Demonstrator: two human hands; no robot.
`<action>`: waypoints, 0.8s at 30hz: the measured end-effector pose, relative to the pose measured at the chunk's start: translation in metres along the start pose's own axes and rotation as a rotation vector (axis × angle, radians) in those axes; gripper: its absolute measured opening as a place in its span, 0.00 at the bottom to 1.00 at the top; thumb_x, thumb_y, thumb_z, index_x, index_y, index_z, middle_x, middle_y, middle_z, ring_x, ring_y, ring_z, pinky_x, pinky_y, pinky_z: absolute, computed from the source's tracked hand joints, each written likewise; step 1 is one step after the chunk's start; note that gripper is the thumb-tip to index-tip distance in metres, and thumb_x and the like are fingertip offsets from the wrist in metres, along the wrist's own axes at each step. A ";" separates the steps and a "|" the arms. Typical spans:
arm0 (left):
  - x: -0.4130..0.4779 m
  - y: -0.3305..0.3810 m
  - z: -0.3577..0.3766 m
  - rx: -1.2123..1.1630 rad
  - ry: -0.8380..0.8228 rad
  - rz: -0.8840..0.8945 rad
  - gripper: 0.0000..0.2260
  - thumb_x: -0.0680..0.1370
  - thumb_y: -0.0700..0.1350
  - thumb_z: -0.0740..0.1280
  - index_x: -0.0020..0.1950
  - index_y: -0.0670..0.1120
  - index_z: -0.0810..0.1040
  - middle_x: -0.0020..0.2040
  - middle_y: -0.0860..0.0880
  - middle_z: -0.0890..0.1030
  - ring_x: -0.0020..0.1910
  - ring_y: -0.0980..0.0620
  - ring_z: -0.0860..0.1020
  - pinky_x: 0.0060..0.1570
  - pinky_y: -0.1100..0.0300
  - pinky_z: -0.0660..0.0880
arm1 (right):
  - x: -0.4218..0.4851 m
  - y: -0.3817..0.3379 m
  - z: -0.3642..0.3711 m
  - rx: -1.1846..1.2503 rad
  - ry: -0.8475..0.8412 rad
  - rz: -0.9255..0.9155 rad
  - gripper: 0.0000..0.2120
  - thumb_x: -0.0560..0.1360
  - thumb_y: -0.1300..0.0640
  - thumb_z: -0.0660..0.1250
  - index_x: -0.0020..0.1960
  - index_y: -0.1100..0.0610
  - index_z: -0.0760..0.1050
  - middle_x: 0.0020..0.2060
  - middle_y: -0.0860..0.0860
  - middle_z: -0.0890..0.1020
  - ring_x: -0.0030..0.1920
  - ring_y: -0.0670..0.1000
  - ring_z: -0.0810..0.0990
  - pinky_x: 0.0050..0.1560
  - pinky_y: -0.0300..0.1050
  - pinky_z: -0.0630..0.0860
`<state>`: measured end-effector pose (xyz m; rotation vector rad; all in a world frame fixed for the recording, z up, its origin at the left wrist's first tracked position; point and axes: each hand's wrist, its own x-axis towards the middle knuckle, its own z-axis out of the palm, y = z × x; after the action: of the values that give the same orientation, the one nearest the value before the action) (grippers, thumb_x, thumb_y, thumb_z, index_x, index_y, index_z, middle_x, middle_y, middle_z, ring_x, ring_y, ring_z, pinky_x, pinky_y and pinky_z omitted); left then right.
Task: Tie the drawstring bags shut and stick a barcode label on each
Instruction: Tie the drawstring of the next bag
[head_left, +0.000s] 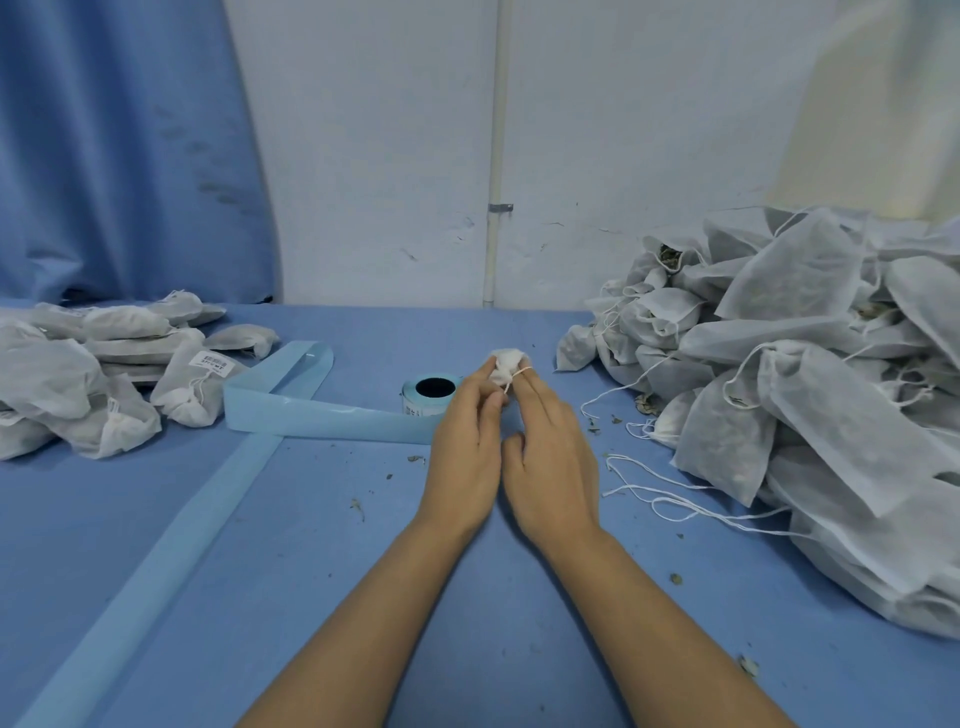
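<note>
My two hands meet at the middle of the blue table over one white drawstring bag (506, 364); only its gathered top shows past my fingertips. My left hand (465, 441) pinches the bag's neck between thumb and fingers. A loop of the white drawstring runs round the forefinger of my right hand (553, 457), which holds the string taut. The rest of the bag is hidden under my hands. Just left of my hands stands the label roll (428, 397), pale blue with a dark core.
A big heap of untied bags (810, 374) with loose strings fills the right side. Tied, labelled bags (104, 374) lie piled at the left. A long strip of blue label backing (171, 535) trails from the roll toward the near left edge. Dry herb crumbs dot the table.
</note>
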<state>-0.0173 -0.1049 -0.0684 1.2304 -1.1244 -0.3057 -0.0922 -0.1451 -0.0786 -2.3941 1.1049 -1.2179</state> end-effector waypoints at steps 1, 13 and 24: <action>0.000 -0.001 0.000 -0.006 -0.007 0.005 0.07 0.82 0.38 0.56 0.51 0.45 0.72 0.66 0.51 0.74 0.61 0.69 0.71 0.58 0.75 0.67 | 0.000 0.000 0.001 0.021 0.000 -0.013 0.30 0.75 0.65 0.57 0.76 0.52 0.60 0.75 0.43 0.61 0.68 0.47 0.64 0.62 0.43 0.66; 0.002 -0.003 0.000 -0.017 -0.038 -0.073 0.09 0.82 0.40 0.57 0.43 0.47 0.71 0.38 0.55 0.77 0.38 0.61 0.76 0.43 0.60 0.74 | 0.000 0.004 0.000 0.269 0.237 -0.046 0.27 0.69 0.70 0.59 0.66 0.55 0.75 0.60 0.38 0.74 0.58 0.43 0.68 0.57 0.22 0.60; 0.005 -0.005 -0.009 -0.021 -0.026 -0.283 0.09 0.83 0.45 0.54 0.53 0.40 0.68 0.33 0.46 0.79 0.23 0.49 0.76 0.23 0.61 0.67 | 0.004 -0.001 -0.003 0.851 0.035 0.333 0.10 0.71 0.61 0.61 0.41 0.56 0.81 0.51 0.62 0.78 0.49 0.45 0.77 0.47 0.34 0.71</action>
<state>-0.0056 -0.1048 -0.0697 1.3713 -0.9653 -0.5475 -0.0924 -0.1473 -0.0742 -1.4926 0.7279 -1.2652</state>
